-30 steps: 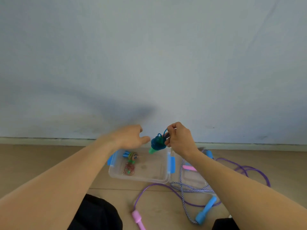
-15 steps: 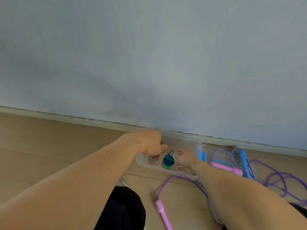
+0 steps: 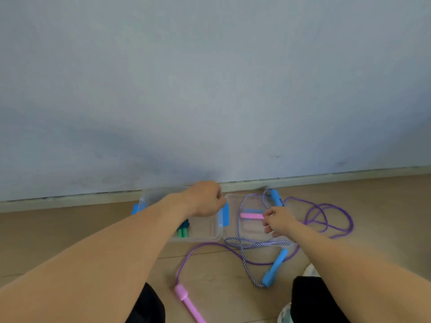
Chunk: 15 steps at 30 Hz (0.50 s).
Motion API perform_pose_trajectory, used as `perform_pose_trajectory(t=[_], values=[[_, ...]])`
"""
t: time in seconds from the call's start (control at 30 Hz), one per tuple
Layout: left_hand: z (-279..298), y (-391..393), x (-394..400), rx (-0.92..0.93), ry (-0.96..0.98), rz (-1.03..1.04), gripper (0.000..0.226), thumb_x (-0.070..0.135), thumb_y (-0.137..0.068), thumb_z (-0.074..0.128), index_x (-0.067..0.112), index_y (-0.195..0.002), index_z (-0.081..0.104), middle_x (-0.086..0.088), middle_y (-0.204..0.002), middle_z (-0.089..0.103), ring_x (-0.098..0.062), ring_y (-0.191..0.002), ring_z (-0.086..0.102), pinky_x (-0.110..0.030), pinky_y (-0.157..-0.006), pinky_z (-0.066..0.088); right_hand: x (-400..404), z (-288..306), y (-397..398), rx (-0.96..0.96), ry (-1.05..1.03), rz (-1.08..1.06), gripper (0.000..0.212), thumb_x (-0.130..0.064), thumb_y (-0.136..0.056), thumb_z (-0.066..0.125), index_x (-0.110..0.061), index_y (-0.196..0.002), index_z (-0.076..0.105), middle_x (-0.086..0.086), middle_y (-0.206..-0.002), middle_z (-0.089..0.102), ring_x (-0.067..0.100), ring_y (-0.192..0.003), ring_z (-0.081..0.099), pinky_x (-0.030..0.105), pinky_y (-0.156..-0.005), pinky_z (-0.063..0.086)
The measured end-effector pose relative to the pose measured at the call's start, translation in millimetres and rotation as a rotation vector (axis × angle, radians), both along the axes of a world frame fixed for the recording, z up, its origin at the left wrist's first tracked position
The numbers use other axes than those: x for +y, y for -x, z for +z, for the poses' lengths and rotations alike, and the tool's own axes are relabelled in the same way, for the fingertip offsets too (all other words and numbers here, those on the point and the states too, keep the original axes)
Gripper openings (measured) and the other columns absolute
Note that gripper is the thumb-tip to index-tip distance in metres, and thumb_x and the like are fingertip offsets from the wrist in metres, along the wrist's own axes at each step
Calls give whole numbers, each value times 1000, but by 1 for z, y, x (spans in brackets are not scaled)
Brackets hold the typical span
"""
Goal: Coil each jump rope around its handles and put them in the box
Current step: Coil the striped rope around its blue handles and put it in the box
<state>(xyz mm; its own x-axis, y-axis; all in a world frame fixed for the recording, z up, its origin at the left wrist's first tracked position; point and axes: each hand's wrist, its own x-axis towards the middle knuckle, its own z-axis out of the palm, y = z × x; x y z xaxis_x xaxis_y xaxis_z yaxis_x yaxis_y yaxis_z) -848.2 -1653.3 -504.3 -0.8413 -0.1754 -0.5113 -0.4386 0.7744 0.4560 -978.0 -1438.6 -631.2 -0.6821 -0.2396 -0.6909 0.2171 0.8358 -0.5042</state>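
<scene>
Change: green coil (image 3: 183, 230) now lies in box (image 3: 211, 236) (second ago, held above it).
Left hand (image 3: 205, 198): grip curled, seemingly empty.
Right hand (image 3: 277, 220): reaching pink handle (image 3: 251, 215), contact unclear.
Left: two ropes uncoiled on floor.

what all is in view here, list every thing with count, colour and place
box: 1, clear with blue clips, on the floor by the wall
coiled rope: 1, green and dark blue, inside the box
lid: 1, clear, flat on the floor right of the box
striped rope: 1, purple and white with blue handles, loose across the lid and floor
purple rope: 1, purple with pink handles, loose; one handle on the lid, one near the knees
wall: 1, pale blue-grey, behind
left hand: 1, over the box
right hand: 1, at the pink handle on the lid
</scene>
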Motion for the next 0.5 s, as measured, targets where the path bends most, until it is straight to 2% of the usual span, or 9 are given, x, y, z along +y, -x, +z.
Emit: perform_pose_trajectory(t=[0.07, 0.1, 0.17, 0.2, 0.27, 0.37, 0.43, 0.5], values=[[-15, 16, 25, -50, -41, -34, 32, 23, -96, 45, -1, -85, 64, -18, -82, 69, -28, -73, 68, -35, -69, 52, 38, -12, 13, 47, -56, -27, 13, -6, -92, 48, -11, -100, 57, 10, -78, 63, 25, -59, 63, 30, -54, 48], [-24, 24, 37, -91, -38, -52, 30, 20, -95, 44, 2, -77, 60, -17, -73, 65, -28, -70, 66, -33, -65, 49, 57, -19, 20, 76, -88, -43, 14, -7, -90, 51, -11, -102, 58, 13, -85, 66, 29, -68, 66, 33, -62, 53], [-45, 43, 59, -147, -26, -62, 29, 17, -94, 45, -1, -77, 60, -22, -70, 58, -34, -76, 67, -35, -66, 49, 88, -32, 31, 132, -150, -44, 22, -8, -87, 55, -14, -108, 58, 14, -102, 67, 34, -92, 67, 38, -81, 55], [-59, 51, 70, -158, -21, -51, 30, 18, -94, 46, -8, -89, 62, -27, -83, 60, -38, -84, 66, -39, -70, 50, 100, -37, 34, 157, -176, -32, 26, -9, -86, 58, -15, -111, 57, 13, -106, 65, 33, -99, 65, 36, -85, 52], [-95, 68, 89, -175, -21, 7, 34, 19, -95, 48, -10, -106, 60, -27, -106, 64, -38, -100, 64, -40, -75, 49, 118, -51, 43, 184, -187, -19, 35, -13, -84, 65, -11, -119, 57, 7, -104, 62, 28, -99, 62, 30, -80, 48], [-154, 86, 120, -155, -105, 187, 28, 19, -94, 50, 1, -113, 59, -20, -115, 65, -34, -104, 62, -33, -79, 47, 130, -74, 59, 171, -171, -43, 44, -18, -82, 72, -9, -122, 57, 8, -110, 61, 24, -92, 61, 26, -74, 45], [-183, 87, 136, -124, -115, 390, 41, 19, -92, 53, 0, -128, 47, -20, -128, 56, -35, -114, 56, -36, -92, 45, 127, -84, 63, 194, -165, -28, 47, -21, -81, 73, -10, -124, 56, 11, -118, 61, 24, -96, 61, 26, -76, 45], [-218, 90, 146, -179, -48, 572, 62, 22, -89, 57, -4, -140, 34, -23, -140, 43, -38, -126, 47, -41, -102, 41, 120, -97, 71, 221, -143, -4, 48, -21, -82, 73, -11, -126, 56, 11, -121, 59, 25, -105, 60, 27, -80, 44]])
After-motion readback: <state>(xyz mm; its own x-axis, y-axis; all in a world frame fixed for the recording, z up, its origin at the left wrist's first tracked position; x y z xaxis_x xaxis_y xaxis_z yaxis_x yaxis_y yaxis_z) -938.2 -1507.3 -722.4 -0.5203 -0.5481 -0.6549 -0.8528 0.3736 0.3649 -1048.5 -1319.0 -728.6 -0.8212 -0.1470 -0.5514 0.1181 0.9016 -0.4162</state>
